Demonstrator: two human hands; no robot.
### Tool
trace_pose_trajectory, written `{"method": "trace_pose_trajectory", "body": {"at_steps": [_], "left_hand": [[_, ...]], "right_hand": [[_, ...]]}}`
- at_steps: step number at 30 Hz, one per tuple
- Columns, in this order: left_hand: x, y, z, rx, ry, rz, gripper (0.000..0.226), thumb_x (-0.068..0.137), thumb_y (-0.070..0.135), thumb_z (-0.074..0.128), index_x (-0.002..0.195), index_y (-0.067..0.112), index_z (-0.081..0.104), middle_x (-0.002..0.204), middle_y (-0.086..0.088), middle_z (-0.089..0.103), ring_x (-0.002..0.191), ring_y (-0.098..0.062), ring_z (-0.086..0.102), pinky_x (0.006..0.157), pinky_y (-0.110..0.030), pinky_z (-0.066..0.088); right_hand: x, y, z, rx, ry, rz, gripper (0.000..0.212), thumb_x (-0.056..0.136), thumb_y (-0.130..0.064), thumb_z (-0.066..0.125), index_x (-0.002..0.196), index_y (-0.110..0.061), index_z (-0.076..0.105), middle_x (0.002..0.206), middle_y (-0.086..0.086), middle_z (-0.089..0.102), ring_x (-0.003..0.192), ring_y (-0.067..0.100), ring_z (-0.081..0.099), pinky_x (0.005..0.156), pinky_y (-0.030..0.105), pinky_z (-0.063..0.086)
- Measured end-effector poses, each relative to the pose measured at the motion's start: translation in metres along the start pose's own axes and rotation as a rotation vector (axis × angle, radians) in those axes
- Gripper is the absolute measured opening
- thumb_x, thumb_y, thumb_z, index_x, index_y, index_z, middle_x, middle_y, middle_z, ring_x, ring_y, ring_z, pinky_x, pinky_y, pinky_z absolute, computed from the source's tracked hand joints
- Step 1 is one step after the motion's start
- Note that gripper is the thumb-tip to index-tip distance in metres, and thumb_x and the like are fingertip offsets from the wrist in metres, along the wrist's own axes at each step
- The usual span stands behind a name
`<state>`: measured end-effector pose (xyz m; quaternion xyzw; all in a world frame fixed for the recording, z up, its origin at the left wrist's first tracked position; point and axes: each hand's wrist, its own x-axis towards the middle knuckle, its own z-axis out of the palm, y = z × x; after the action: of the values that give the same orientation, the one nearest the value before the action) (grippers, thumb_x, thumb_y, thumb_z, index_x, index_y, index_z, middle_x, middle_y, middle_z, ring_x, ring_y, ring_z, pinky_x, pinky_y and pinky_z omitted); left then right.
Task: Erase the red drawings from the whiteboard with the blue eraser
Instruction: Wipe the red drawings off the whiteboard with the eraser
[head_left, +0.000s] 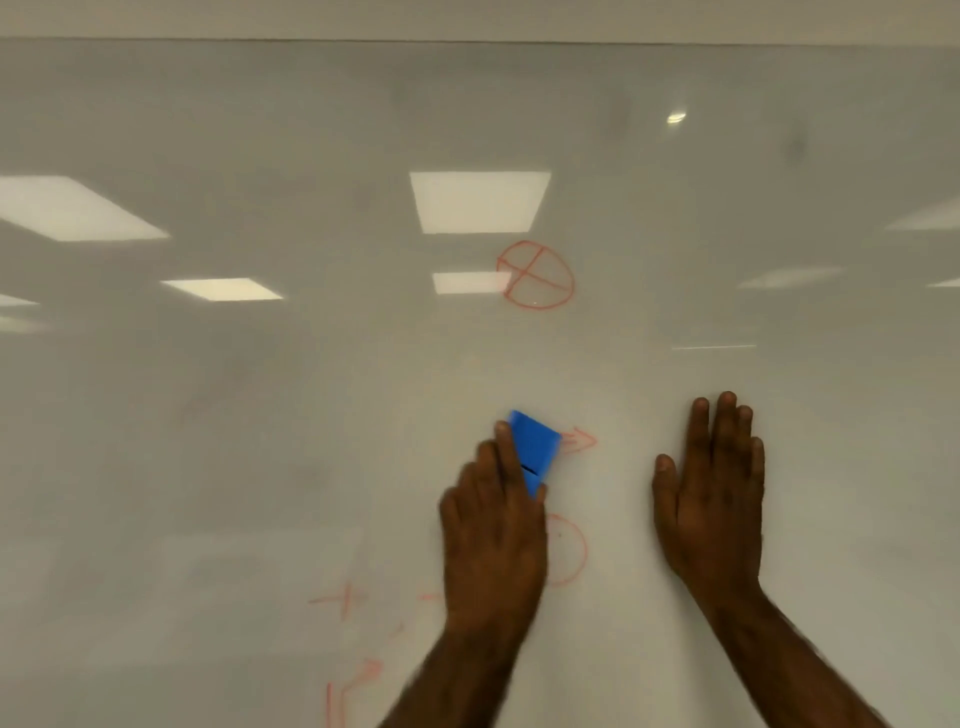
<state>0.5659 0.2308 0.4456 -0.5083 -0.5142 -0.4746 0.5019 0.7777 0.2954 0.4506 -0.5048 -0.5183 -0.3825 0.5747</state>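
Two hands (493, 540) (711, 499), one blue eraser (536, 448)

- Dim, even indoor light; grey cast over the whiteboard (208, 130).
- Glare: ceiling light panels (480, 201) mirrored as bright rectangles; small hotspot (676, 117) upper right.
- Soft focus overall; motion blur along the bottom edge.

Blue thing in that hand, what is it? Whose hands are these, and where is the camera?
These are a person's two bare hands, filmed by a camera worn on their head, facing a whiteboard. The left hand holds the blue eraser, just beside a small red arrow. The right hand is flat and open, holding nothing. Other red drawings: a crossed circle higher up, a circle partly behind the left hand, a plus sign and a bent arrow lower down. The bright patches are reflected ceiling lights.
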Motion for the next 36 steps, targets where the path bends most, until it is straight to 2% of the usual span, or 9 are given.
{"method": "trace_pose_trajectory", "body": {"at_steps": [3,7,10,14,18,24,28,34,36], "left_hand": [[0.004,0.004,0.003,0.025,-0.016,-0.011,0.063,0.098,0.032,0.05,0.15,-0.003,0.046,0.13,-0.021,0.06,0.104,-0.037,0.061,0.083,-0.045,0.053],[0.05,-0.015,-0.004,-0.05,-0.042,-0.392,0.062,0.104,0.033,0.044,0.158,0.003,0.034,0.142,-0.023,0.054,0.118,-0.041,0.059,0.096,-0.05,0.051],[0.061,-0.005,-0.008,-0.081,-0.048,-0.501,0.064,0.106,0.034,0.045,0.159,0.001,0.031,0.144,-0.026,0.052,0.12,-0.045,0.057,0.1,-0.053,0.048],[0.022,0.054,0.0,-0.066,-0.074,-0.135,0.064,0.094,0.032,0.052,0.15,0.002,0.045,0.126,-0.017,0.067,0.101,-0.033,0.069,0.082,-0.04,0.058],[-0.022,0.078,0.009,-0.111,-0.086,0.171,0.065,0.099,0.036,0.041,0.155,0.004,0.033,0.134,-0.013,0.052,0.106,-0.027,0.058,0.085,-0.04,0.056],[0.084,0.03,0.004,0.057,-0.062,-0.052,0.065,0.101,0.031,0.057,0.155,0.0,0.039,0.136,-0.023,0.06,0.111,-0.04,0.064,0.09,-0.046,0.055],[0.102,0.012,0.004,0.008,-0.055,0.031,0.068,0.105,0.032,0.051,0.16,0.0,0.026,0.143,-0.023,0.05,0.115,-0.04,0.057,0.094,-0.049,0.05],[-0.002,0.01,0.011,-0.077,0.013,0.68,0.062,0.107,0.033,0.048,0.158,-0.001,0.034,0.144,-0.017,0.054,0.109,-0.035,0.062,0.091,-0.043,0.043],[0.021,-0.003,0.012,-0.049,0.028,0.727,0.062,0.107,0.033,0.047,0.158,0.0,0.035,0.141,-0.017,0.056,0.109,-0.034,0.06,0.091,-0.042,0.041]], "right_hand": [[0.0,0.0,0.001,0.02,-0.001,0.0,0.067,0.106,-0.038,0.026,0.163,-0.007,0.01,0.171,0.017,0.005,0.158,0.033,0.006,0.127,0.053,0.015],[0.001,0.001,0.001,0.035,-0.019,-0.001,0.068,0.106,-0.039,0.027,0.163,-0.007,0.009,0.171,0.017,0.004,0.158,0.033,0.005,0.127,0.053,0.015],[0.002,0.002,0.001,0.058,-0.03,0.003,0.069,0.106,-0.038,0.029,0.163,-0.007,0.008,0.171,0.017,0.003,0.158,0.033,0.003,0.127,0.053,0.015],[0.001,0.003,0.001,0.054,-0.033,0.008,0.069,0.105,-0.04,0.026,0.163,-0.007,0.008,0.171,0.016,0.002,0.158,0.033,0.003,0.127,0.053,0.015],[0.002,0.005,0.001,0.052,-0.06,0.001,0.07,0.105,-0.043,0.023,0.163,-0.008,0.005,0.171,0.015,-0.001,0.158,0.032,0.001,0.126,0.054,0.016],[0.002,0.003,0.002,0.071,-0.03,-0.001,0.068,0.106,-0.039,0.027,0.163,-0.008,0.008,0.171,0.016,0.003,0.158,0.032,0.004,0.126,0.053,0.016],[0.003,0.004,0.003,0.078,-0.031,0.002,0.067,0.106,-0.036,0.026,0.163,-0.008,0.008,0.171,0.015,0.003,0.158,0.032,0.004,0.127,0.052,0.015],[0.0,0.005,-0.001,0.087,-0.022,-0.003,0.064,0.106,-0.03,0.024,0.162,-0.002,0.013,0.17,0.017,0.007,0.158,0.033,0.008,0.126,0.053,0.018],[-0.003,0.005,0.0,0.087,-0.021,-0.006,0.064,0.105,-0.03,0.024,0.161,-0.001,0.013,0.17,0.017,0.007,0.158,0.033,0.009,0.126,0.053,0.018]]}}
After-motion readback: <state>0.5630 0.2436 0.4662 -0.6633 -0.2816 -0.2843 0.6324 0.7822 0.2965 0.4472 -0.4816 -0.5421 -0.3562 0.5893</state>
